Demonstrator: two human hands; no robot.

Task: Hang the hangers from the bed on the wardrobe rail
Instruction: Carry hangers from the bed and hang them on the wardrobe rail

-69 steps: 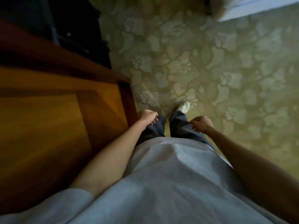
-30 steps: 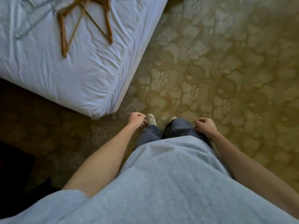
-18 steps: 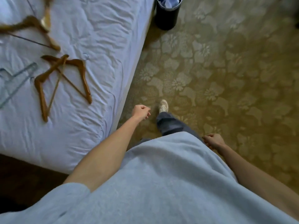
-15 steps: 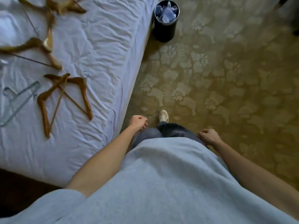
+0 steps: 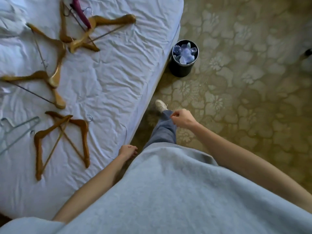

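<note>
Several hangers lie on the white bed (image 5: 109, 78) at the left. Nearest me are two crossed dark wooden hangers (image 5: 62, 137). Beyond them lie lighter wooden hangers (image 5: 55, 71), more wooden ones (image 5: 94, 29) near the top, a maroon hanger (image 5: 81, 12) and a pale blue plastic hanger (image 5: 18, 130) at the left edge. My left hand (image 5: 127, 151) hangs by the bed's edge, fingers loosely curled, holding nothing. My right hand (image 5: 183, 118) is out over my leg, loosely curled and empty. The wardrobe rail is out of view.
A black waste bin (image 5: 183, 60) with clear plastic inside stands on the patterned carpet (image 5: 244, 81) next to the bed's side. My foot in a white shoe (image 5: 161, 105) steps along the bed's edge.
I turned from the wooden wardrobe to the bed and walked along its side. More hangers have come into view. My right hand swung forward and my left hand back.
</note>
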